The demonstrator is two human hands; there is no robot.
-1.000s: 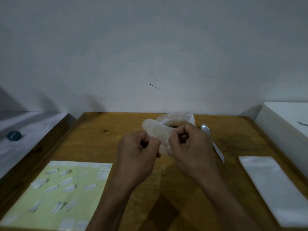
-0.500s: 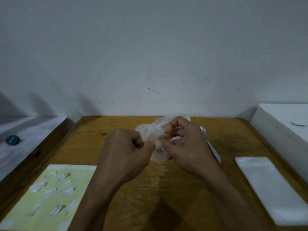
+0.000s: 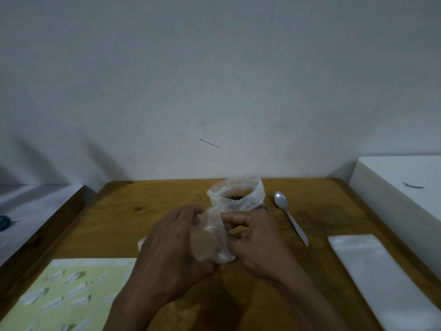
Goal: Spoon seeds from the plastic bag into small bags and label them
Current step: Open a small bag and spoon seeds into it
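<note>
A clear plastic bag of dark seeds [image 3: 236,193] stands open and rolled down at the table's far middle. Just in front of it, my left hand [image 3: 171,244] and my right hand [image 3: 257,240] both pinch a small clear bag [image 3: 210,242] at its top edge, which hangs between them above the table. A metal spoon [image 3: 290,217] lies on the wood to the right of the seed bag, untouched. A pale green label sheet [image 3: 69,292] with several white stickers lies at the near left.
A stack of small clear bags [image 3: 379,275] lies at the near right on the wooden table [image 3: 124,218]. A white box [image 3: 401,189] stands beyond the right edge. A grey surface with a blue round object [image 3: 3,223] lies left. The wall is close behind.
Both hands have drawn back toward me and down, away from the seed bag, carrying the small bag. The seed bag's open mouth and the spoon's bowl are now uncovered.
</note>
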